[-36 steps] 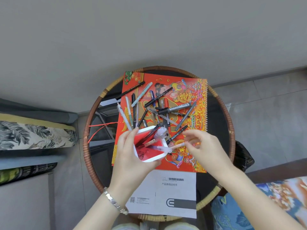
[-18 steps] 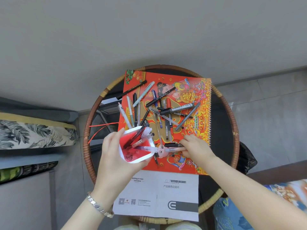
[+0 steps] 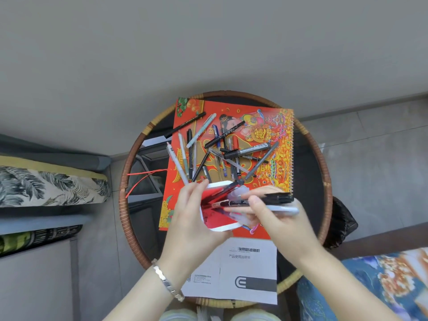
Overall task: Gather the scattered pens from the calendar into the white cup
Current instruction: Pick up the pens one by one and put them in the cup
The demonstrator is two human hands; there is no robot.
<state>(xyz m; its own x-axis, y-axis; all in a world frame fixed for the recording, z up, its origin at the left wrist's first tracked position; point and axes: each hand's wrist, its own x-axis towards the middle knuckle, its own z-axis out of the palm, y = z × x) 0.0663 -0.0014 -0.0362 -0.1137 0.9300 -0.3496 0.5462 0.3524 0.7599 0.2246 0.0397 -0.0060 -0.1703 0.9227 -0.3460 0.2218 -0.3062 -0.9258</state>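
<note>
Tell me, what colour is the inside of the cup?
Red inside the white cup, seen in the head view.

A single wide-angle view, worn on the person's head, looks almost straight down from close above a round table [image 3: 129, 172] with a woven rim. The table sits in the middle of the frame, with the red calendar [image 3: 273, 181] at its centre. Both forearms come in from the bottom edge. The wide lens bends the edges, taking in the grey wall at the top and the floor at either side.
</note>
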